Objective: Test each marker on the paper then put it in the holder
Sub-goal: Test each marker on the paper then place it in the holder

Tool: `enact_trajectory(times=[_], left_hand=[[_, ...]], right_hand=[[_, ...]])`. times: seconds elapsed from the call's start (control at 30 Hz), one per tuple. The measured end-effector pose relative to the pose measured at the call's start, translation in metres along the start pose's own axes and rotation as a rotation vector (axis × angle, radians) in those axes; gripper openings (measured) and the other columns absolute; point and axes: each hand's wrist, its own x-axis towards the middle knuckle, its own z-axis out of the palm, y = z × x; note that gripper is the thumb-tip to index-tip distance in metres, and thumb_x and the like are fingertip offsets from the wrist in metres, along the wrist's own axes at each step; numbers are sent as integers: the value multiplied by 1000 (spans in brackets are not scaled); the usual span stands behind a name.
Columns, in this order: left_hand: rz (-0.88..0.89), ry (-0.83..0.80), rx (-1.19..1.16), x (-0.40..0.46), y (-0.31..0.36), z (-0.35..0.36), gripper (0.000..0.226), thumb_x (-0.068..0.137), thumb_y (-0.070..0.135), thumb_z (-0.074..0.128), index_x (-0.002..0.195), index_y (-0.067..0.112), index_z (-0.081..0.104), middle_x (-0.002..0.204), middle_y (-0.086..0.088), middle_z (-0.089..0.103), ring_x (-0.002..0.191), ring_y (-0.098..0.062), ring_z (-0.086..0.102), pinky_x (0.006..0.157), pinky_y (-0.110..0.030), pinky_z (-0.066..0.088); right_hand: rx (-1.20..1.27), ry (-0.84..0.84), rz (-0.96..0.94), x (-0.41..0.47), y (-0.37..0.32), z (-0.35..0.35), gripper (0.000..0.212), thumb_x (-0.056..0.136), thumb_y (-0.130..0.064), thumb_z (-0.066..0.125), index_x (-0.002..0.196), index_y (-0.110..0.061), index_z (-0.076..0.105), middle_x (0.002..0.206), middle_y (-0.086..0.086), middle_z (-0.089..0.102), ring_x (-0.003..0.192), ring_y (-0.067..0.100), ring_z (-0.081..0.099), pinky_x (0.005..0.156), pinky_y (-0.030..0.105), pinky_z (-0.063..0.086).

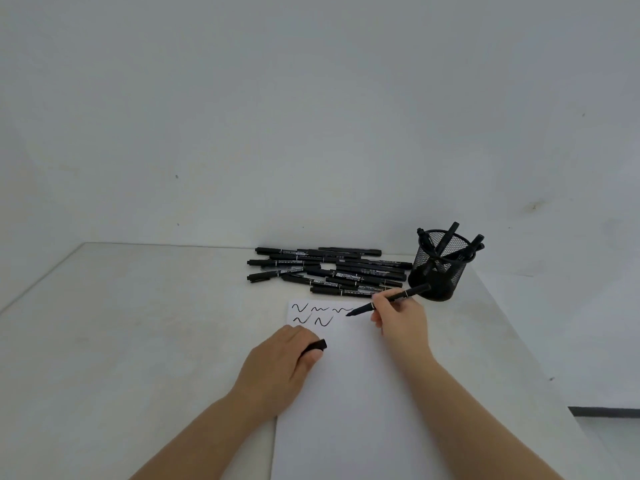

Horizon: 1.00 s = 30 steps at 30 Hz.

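My right hand [398, 315] pinches the marker [388, 301] mid-barrel: light, stiff, slick, tip at the paper [363, 393]. Left hand [277, 365] grips the cap [317, 346].

White counter [138, 341] fills lower frame. On it: white paper [363, 393] at lower centre w/ black squiggles near its top edge; pile of black markers [325, 271] just above the paper; black mesh holder [440, 268] right of pile, markers inside.
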Motion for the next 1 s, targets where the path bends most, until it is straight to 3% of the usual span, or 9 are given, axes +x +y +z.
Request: enact_trajectory(times=[0.1, 0.37, 0.53, 0.67, 0.8, 0.9, 1.0], left_hand=[[51, 9, 9, -1, -1, 0, 26, 97, 36, 33, 110, 24, 52, 108, 13, 54, 103, -6, 45, 84, -28, 41], [59, 39, 6, 1, -1, 3, 24, 97, 34, 35, 109, 23, 53, 108, 12, 54, 102, -7, 45, 83, -29, 42], [67, 35, 4, 0, -2, 3, 24, 97, 34, 35, 108, 23, 53, 107, 12, 54, 101, -8, 46, 82, -30, 42], [66, 36, -7, 1, -3, 3, 27, 95, 37, 33, 107, 23, 54, 106, 12, 55, 99, -8, 46, 82, -30, 43], [43, 85, -35, 1, -3, 3, 28, 92, 40, 36, 98, 20, 55, 95, 12, 53, 86, -6, 46, 75, -26, 41], [14, 130, -69, 1, -4, 1, 18, 93, 35, 46, 97, 21, 57, 88, 16, 49, 74, -1, 41, 66, -17, 34], [-13, 135, -92, 3, -3, 0, 16, 93, 35, 48, 96, 23, 57, 81, 19, 49, 70, 3, 43, 64, -11, 32]], right_hand=[[8, 57, -63, -2, 8, 0, 23, 83, -14, 56, 62, -22, 56, 47, -4, 57, 52, 11, 53, 54, 26, 40], [-134, -139, -180, -3, 12, 6, 14, 84, -18, 55, 71, -24, 55, 58, -9, 67, 54, 2, 59, 54, 11, 42], [-131, -82, -179, -1, 16, 4, 16, 84, -17, 52, 69, -22, 50, 49, -6, 53, 45, 3, 43, 45, 14, 33], [-176, 31, -228, -2, 16, 2, 16, 85, -18, 54, 72, -28, 50, 59, -6, 53, 52, 3, 45, 50, 20, 35], [-85, 61, -389, -8, 9, 0, 22, 85, -4, 57, 82, -26, 57, 79, -5, 59, 68, -1, 51, 60, 8, 36], [90, 33, -280, -12, -1, 0, 18, 88, -5, 54, 82, -21, 61, 75, -5, 59, 61, -2, 50, 58, 10, 39], [481, -30, 45, -14, -11, 3, 24, 94, -18, 49, 74, -17, 62, 53, -4, 55, 47, 7, 48, 43, 18, 36]])
